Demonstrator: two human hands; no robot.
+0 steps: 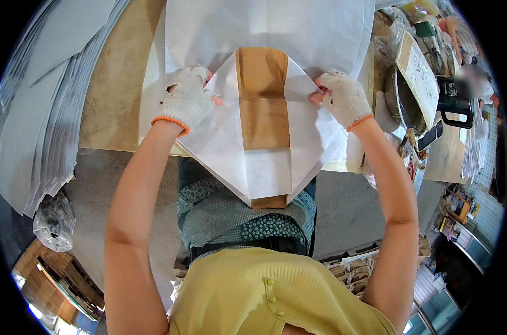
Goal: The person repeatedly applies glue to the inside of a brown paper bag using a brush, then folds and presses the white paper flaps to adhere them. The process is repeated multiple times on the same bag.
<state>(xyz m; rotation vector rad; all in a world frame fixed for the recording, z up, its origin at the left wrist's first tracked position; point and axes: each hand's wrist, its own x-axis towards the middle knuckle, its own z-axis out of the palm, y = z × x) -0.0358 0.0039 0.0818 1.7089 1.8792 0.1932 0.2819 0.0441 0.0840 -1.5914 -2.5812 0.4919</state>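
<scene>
Fingers (211, 96) of both gloved hands pinch the white paper sheet (264, 167) at its side flaps; it looks light, thin, easily creased.

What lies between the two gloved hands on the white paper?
In the head view, a brown paper strip runs down the white paper, midway between the left hand and the right hand, which grip the paper's edges.

A paper-goods workshop is showing here: cut sheets (41, 106) are lying stacked along a worn bench (116, 89), with bundled stock (58, 276) sitting on the concrete floor (348, 206).
</scene>
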